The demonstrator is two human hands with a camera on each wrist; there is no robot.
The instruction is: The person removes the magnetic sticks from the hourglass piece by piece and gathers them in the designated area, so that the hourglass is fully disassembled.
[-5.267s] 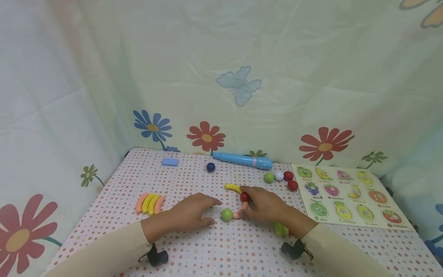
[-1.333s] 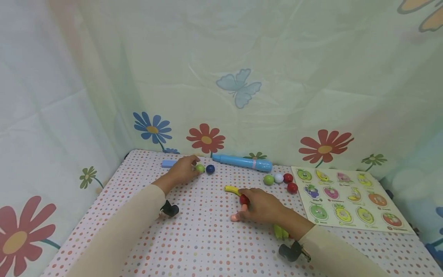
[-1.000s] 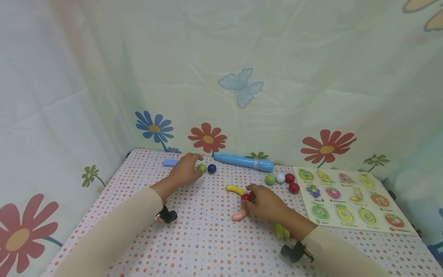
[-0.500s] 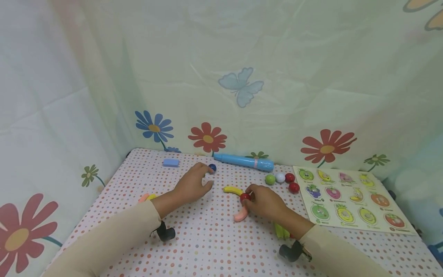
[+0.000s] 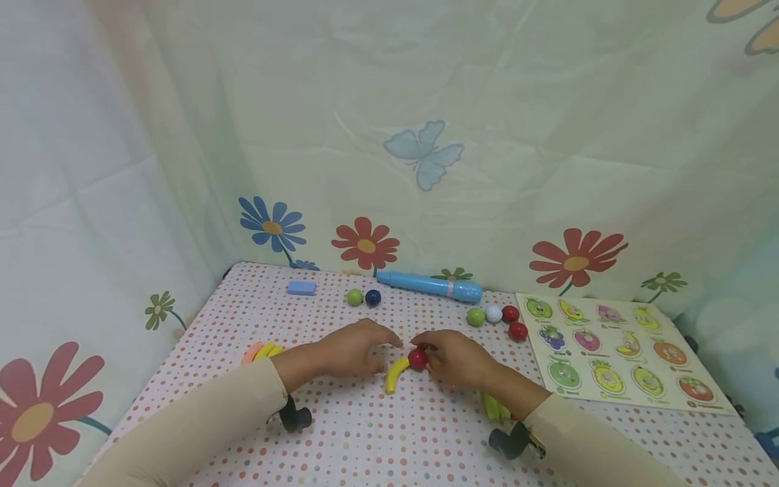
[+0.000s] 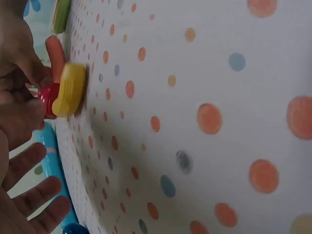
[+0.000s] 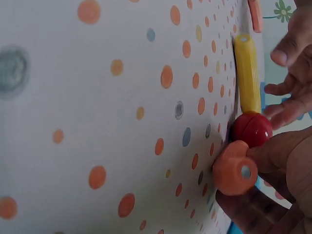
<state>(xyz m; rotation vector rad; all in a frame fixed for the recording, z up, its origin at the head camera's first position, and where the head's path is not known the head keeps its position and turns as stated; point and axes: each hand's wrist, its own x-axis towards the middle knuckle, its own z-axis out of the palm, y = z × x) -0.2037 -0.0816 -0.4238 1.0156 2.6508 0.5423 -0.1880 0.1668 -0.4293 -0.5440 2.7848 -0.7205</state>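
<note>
In the head view my right hand [image 5: 459,358] pinches a red magnetic ball [image 5: 417,359]. A curved yellow magnetic stick [image 5: 395,376] is joined to this ball and points toward the front left. The right wrist view shows a curved orange magnetic stick [image 7: 234,170] on the ball's other side, under the right thumb; the hand hides it from above. My left hand [image 5: 356,346] is spread just left of the yellow stick, its index finger reaching toward the ball and nothing in its grasp. In the left wrist view its fingers [image 6: 34,195] are apart.
Green [image 5: 355,296] and blue [image 5: 373,297] balls lie at the back, beside a blue block [image 5: 301,288] and a light-blue tube [image 5: 429,286]. Several balls [image 5: 493,314] and a fruit puzzle board [image 5: 621,352] are rightward. Loose sticks [image 5: 262,352] lie left; green ones [image 5: 496,408] sit under the right wrist.
My left hand has left the green ball beside the blue one and come back toward the right hand. The joined piece has turned; its yellow stick now points toward the front.
</note>
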